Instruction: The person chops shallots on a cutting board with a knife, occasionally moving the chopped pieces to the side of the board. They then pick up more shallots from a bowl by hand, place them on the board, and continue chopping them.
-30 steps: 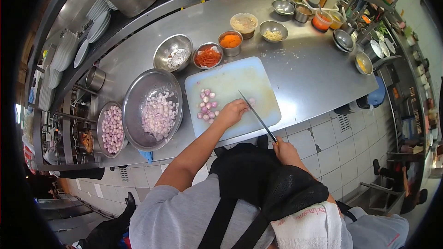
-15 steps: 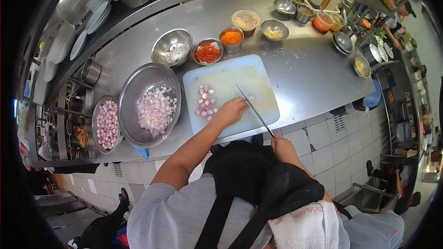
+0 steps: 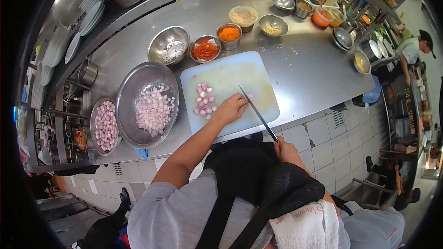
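Observation:
A white cutting board (image 3: 230, 76) lies on the steel counter. My right hand (image 3: 287, 151) is closed around the handle of a long knife (image 3: 259, 114), its blade angled over the board's right half. Beside the blade my left hand (image 3: 232, 108) rests on the board with fingers bent together; what they hold is hidden. A few pale slices (image 3: 250, 96) lie just beyond the blade. Several peeled shallots (image 3: 203, 100) sit on the board's left part. Left of the board stands a large steel bowl (image 3: 123, 106) of chopped shallots, and next to it a bowl of whole shallots (image 3: 106, 127).
Behind the board stand an empty-looking steel bowl (image 3: 159, 40), red strips (image 3: 204, 50), an orange-filled pot (image 3: 229, 33) and a lidded tub (image 3: 243, 16). Sauce containers (image 3: 322, 17) are at the back right. A co-worker (image 3: 412, 50) stands at far right; others are lower down.
The view has shifted slightly. The knife and my right hand sit a little lower and to the right. The co-worker at far right has come further into view.

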### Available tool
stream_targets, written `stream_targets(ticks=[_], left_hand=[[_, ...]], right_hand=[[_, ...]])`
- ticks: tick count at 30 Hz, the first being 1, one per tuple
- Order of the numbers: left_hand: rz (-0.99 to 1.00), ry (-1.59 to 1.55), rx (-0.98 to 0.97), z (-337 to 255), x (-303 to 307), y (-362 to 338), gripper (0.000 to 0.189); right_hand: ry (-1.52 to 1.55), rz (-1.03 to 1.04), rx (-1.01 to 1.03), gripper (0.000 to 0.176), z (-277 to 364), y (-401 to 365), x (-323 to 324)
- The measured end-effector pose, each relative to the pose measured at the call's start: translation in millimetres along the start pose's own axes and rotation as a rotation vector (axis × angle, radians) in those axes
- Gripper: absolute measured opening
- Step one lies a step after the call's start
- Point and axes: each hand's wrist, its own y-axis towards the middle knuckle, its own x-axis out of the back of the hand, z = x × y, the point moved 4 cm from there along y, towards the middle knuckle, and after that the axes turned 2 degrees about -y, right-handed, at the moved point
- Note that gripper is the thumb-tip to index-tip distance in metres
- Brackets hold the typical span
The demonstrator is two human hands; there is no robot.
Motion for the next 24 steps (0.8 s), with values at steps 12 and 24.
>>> stream_targets(ticks=[12,24], left_hand=[[-0.089,-0.05,-0.031,-4.9,2.3,-0.5,0.013],[-0.123,-0.018,-0.013,-3.5,-3.0,-2.3,0.01]], right_hand=[[0.038,0.068,-0.036,0.023,-7.6,-2.9,1.0],[0.092,0.109,-0.012,0.023,-11.8,15.9,-0.7]])
